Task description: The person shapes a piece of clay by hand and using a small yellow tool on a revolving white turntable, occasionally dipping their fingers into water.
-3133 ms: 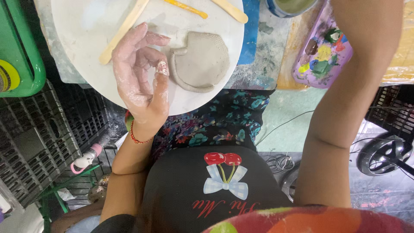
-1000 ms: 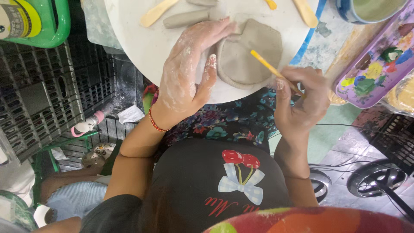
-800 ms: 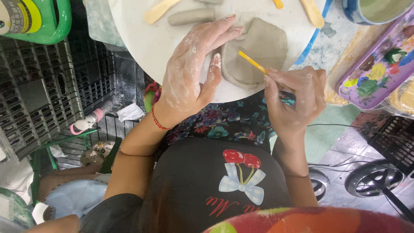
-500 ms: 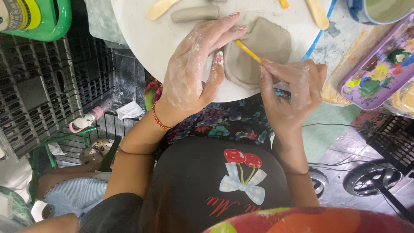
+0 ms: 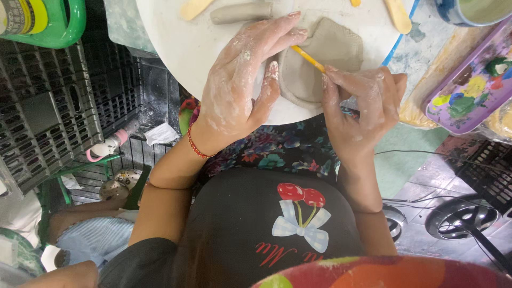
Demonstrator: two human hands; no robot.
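My left hand (image 5: 240, 85) lies spread, steadying the flat clay piece (image 5: 325, 58) on the white round board (image 5: 176, 48); my right hand (image 5: 362, 106) pinches a yellow stick (image 5: 308, 58). Pressing too hard could gouge or tear the soft clay.

The left hand (image 5: 240, 85) covers the left rim of the clay slab (image 5: 330, 53), so how the fingers (image 5: 277, 26) meet the clay there cannot be told. The stick's (image 5: 308, 58) lower end vanishes inside the right hand (image 5: 362, 106); its grip is hidden. Beyond the fingertips, the top edge cuts off the board (image 5: 176, 48), a clay roll (image 5: 240, 12), two wooden tools (image 5: 194, 7) and a cup (image 5: 469, 10). Right of the fingers, the paint tray (image 5: 469, 90) runs off the edge.
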